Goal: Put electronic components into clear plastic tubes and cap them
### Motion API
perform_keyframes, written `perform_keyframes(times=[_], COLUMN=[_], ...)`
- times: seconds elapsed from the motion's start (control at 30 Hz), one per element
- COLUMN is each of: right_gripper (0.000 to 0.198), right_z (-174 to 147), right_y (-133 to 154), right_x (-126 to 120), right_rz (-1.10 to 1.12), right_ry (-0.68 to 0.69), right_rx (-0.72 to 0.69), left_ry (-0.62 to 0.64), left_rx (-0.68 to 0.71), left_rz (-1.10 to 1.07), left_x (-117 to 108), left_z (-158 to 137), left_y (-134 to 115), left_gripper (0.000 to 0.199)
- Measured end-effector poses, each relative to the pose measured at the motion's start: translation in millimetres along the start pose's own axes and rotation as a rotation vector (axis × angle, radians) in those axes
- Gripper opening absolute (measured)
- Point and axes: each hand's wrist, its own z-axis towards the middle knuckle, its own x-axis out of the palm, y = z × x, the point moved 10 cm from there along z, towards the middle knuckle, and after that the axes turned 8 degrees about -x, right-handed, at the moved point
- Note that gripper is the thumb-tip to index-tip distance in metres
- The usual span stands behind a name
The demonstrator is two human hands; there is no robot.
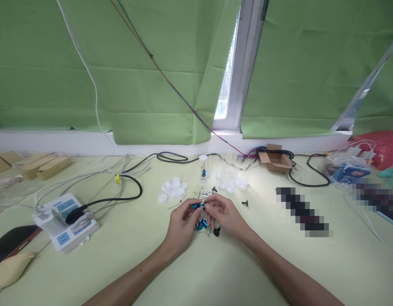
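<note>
Green curtains (161, 93) behind table (196, 276) | left hand (180, 223): grip pinching blue part (196, 205), above loose blue pieces (204, 223) | right hand (226, 214): at its end, grip unclear | step: apparently assembling; next needs steady alignment

On the table (196, 276) — caps (173, 191) left of the cylinders (204, 223), carton (277, 165) behind right.

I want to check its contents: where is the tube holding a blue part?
In the head view, the tube stands upright near the middle, beyond the left hand, between white caps on its left and clear tubes on its right.
</note>
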Motion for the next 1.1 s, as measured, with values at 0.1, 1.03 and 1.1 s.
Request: perform_keyframes(times=[0.1, 1.03, 1.1], right_gripper=[0.033, 0.035, 0.037], right_z=[1, -1, -2], right_y=[3, -6, -5], right_x=[1, 0, 0], right_rz=[-0.001, -0.037, -0.048], right_ry=[0.01, 0.03, 0.034], right_rx=[-0.012, 0.065, 0.067], left_ry=[0.011, 0.027, 0.03], left_rx=[0.0, -0.003, -0.001], left_rz=[-0.001, 0.013, 0.015], left_x=[0, 2, 2], left_z=[0, -1, -1], left_y=[1, 2, 1], left_gripper=[0.018, 0.019, 0.019])
